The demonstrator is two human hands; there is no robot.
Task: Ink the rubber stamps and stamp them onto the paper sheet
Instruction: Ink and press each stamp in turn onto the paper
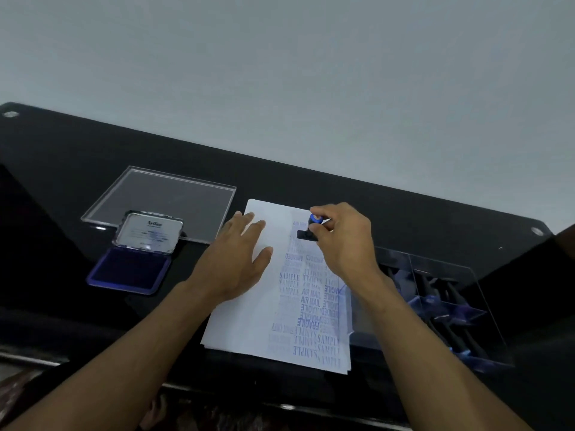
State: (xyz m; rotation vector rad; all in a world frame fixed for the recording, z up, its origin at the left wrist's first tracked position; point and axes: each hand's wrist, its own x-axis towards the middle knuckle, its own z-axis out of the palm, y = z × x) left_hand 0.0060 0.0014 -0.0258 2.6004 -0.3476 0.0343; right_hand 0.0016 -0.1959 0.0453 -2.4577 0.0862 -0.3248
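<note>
From the head view, the right hand [345, 241] pinches one black rubber stamp with a blue-capped handle [311, 227], its base on the white paper sheet [264, 321] near the sheet's far edge, its long axis running roughly along that edge. The left hand [236, 259] lies flat, fingers [249, 219] straight, pressing the sheet's left part. One open blue ink pad in a hinged tin [130, 270] sits to the left on the black glossy worktop [62, 157], nearer the left hand, so re-inking means reaching across. One clear acrylic plate [161, 200] lies behind it. A clear tray of further stamps [441, 306] stands by the right edge; their count is unclear.
</note>
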